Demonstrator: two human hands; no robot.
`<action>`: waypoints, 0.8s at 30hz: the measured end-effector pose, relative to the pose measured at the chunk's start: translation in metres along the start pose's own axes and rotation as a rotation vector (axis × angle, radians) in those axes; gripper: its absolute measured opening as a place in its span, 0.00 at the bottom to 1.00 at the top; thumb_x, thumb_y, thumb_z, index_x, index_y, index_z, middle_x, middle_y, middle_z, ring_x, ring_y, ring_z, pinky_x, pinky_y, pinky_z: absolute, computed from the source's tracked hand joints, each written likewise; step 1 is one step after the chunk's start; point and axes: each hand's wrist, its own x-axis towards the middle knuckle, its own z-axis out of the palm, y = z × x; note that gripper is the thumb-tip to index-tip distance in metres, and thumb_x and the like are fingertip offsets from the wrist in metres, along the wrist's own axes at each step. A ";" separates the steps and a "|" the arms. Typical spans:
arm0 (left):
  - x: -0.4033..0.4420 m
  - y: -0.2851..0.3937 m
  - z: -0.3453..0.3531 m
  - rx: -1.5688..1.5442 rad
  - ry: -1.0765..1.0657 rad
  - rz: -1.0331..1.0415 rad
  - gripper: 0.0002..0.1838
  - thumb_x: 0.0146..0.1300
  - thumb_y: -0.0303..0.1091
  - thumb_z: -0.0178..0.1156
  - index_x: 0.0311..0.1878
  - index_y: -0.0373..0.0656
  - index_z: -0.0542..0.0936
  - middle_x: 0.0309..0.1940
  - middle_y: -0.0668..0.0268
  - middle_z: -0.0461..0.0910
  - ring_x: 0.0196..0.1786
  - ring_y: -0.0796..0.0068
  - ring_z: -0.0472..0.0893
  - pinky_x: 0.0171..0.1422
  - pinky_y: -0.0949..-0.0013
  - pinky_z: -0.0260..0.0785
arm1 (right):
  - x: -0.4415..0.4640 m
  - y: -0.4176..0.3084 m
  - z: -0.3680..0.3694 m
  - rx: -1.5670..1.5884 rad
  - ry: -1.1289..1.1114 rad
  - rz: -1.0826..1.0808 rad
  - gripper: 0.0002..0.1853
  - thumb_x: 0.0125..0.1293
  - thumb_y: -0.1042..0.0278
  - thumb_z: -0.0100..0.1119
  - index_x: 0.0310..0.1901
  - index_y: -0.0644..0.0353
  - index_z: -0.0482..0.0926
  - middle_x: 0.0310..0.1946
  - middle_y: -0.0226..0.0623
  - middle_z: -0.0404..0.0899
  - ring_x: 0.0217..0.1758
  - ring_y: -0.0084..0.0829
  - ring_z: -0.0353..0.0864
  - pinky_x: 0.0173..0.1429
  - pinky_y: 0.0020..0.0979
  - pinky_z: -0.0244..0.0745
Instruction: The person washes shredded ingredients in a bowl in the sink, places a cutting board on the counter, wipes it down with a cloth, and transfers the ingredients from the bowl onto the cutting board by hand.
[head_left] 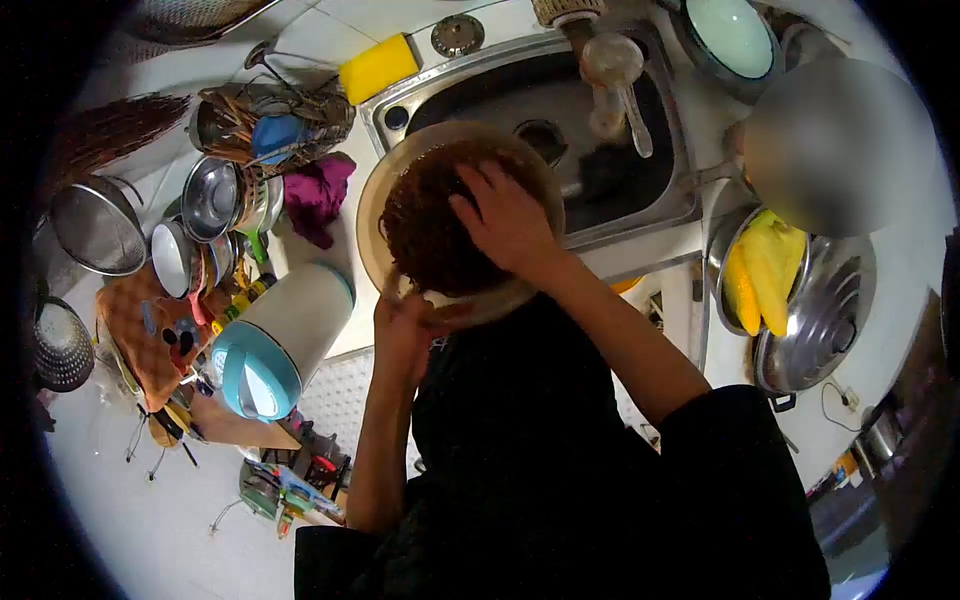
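A wide cream-coloured basin stands at the left end of the sink, partly over its rim. Inside it lies a mass of dark brown, wet-looking stuff, whose kind I cannot make out. My left hand grips the basin's near edge, with the thumb over the rim. Spread flat on the dark stuff, my right hand has its fingers apart and nothing visible in them.
Behind the basin is the metal sink, with a clear ladle over it. A yellow sponge, purple cloth and blue-topped white jug are leftward. Rightward sit yellow gloves, a metal lid and a blurred patch.
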 end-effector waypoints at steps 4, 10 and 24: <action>0.002 0.024 0.027 -0.065 0.066 -0.088 0.26 0.48 0.26 0.72 0.54 0.37 0.81 0.63 0.50 0.71 0.55 0.57 0.81 0.57 0.65 0.78 | 0.017 0.014 0.002 0.081 -0.027 0.025 0.23 0.71 0.54 0.52 0.62 0.58 0.71 0.58 0.52 0.71 0.57 0.54 0.75 0.63 0.45 0.70; 0.012 0.016 0.018 -0.011 -0.038 0.073 0.16 0.48 0.28 0.73 0.43 0.42 0.86 0.59 0.48 0.74 0.57 0.54 0.79 0.60 0.61 0.75 | 0.026 0.021 0.000 0.203 -0.119 0.104 0.24 0.72 0.54 0.50 0.62 0.60 0.70 0.58 0.53 0.72 0.58 0.54 0.74 0.63 0.45 0.70; 0.013 0.031 0.037 0.148 0.059 0.109 0.25 0.54 0.27 0.61 0.57 0.36 0.73 0.56 0.49 0.76 0.51 0.50 0.81 0.54 0.58 0.79 | 0.032 0.030 0.003 0.244 -0.182 0.178 0.24 0.73 0.52 0.47 0.63 0.60 0.69 0.60 0.55 0.70 0.60 0.56 0.73 0.64 0.46 0.69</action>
